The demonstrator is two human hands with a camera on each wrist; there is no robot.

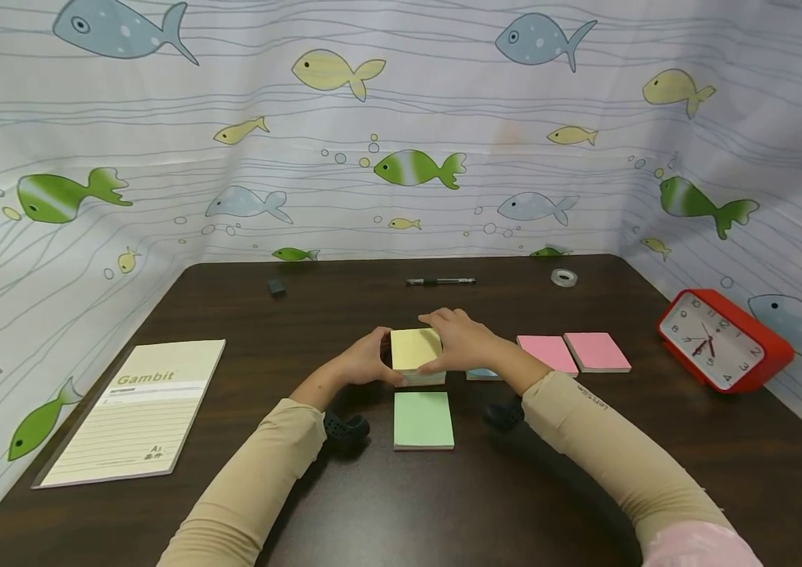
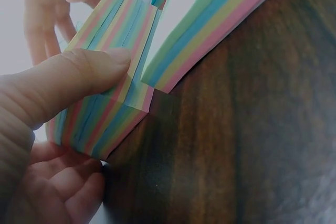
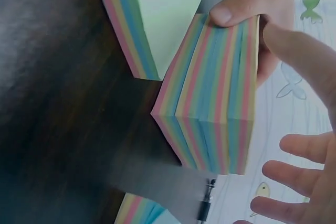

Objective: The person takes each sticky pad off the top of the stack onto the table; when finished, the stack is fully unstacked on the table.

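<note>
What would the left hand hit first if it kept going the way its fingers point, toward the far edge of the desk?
The left hand already grips the multicoloured note block. Past that, probably the black pen near the far edge, though depth is hard to judge.

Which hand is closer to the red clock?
The right hand. It rests on the yellow-topped paper block, on the side toward the red clock; the left hand grips the block's far side.
</note>
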